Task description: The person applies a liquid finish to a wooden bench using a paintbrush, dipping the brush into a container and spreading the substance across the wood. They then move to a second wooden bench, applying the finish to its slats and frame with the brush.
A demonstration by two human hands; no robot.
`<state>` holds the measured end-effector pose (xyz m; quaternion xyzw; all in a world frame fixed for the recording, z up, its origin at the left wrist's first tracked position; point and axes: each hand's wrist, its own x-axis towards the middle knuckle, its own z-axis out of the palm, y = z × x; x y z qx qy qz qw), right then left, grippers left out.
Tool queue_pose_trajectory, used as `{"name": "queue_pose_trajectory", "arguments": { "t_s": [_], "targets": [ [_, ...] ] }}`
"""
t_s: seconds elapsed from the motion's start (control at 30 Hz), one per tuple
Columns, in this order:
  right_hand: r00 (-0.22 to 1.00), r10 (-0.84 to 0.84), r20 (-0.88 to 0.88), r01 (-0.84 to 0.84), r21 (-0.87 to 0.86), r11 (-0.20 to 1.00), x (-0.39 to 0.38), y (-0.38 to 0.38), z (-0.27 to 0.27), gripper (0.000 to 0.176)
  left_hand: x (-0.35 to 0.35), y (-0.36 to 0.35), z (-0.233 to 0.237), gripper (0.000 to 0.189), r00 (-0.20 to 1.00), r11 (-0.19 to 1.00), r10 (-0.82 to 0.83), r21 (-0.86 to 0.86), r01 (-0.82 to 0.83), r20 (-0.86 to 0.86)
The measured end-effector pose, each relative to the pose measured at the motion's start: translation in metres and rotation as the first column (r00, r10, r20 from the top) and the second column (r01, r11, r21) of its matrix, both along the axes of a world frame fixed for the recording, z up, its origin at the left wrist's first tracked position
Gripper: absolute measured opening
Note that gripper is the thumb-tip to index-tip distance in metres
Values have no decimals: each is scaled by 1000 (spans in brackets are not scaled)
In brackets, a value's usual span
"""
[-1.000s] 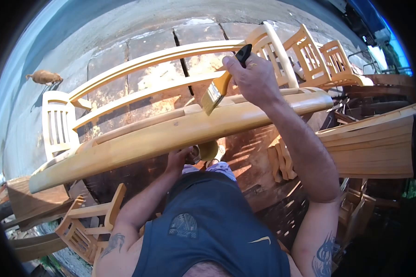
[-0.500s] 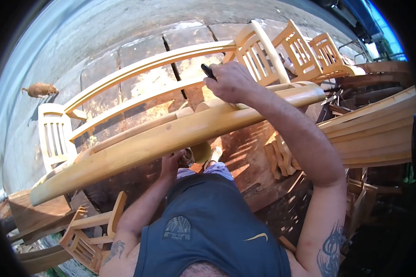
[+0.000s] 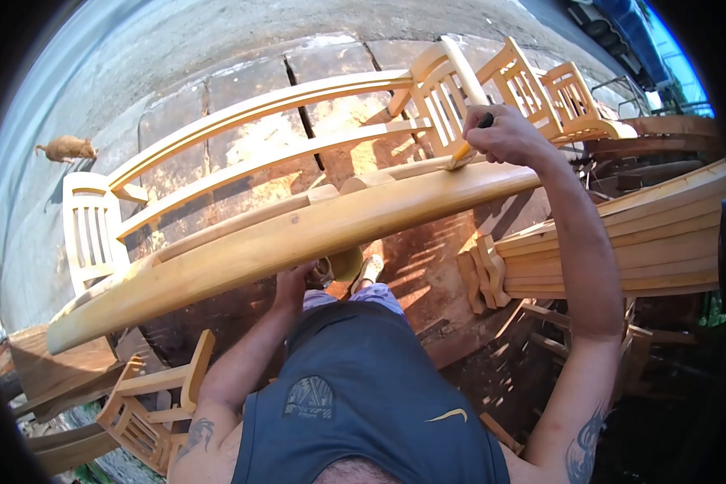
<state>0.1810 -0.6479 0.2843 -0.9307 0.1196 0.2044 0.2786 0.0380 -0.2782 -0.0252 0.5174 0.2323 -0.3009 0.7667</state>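
A long, pale wooden bench frame runs across the view, with slatted ends and a broad, rounded, glossy front board. My right hand is closed on a brush with a yellowish shaft and a black end; its tip meets the bench's inner edge towards the right. Below the front board, my left hand is wrapped round a small container, partly hidden beneath the board. Beside it, a round yellowish shape shows next to my foot.
Slatted wooden chairs stand at the upper right. Stacked curved boards lie at the right. A small wooden chair is at the lower left. An orange-brown animal stands on the pavement at the upper left.
My right hand has moved right along the bench, and the brush is now visible against the wood. My left hand and the container have shifted slightly left.
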Motion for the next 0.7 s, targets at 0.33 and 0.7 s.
{"name": "queue_pose_trajectory", "arguments": {
  "t_s": [0.33,0.7],
  "targets": [
    [984,149,93,-174,406,897,-12,115,2,24,5,-14,9,16,1000,999,-25,27,25,-7],
    [933,307,188,-282,-148,948,3,92,3,23,-7,5,11,15,995,997,76,-12,-75,67]
  ]
}}
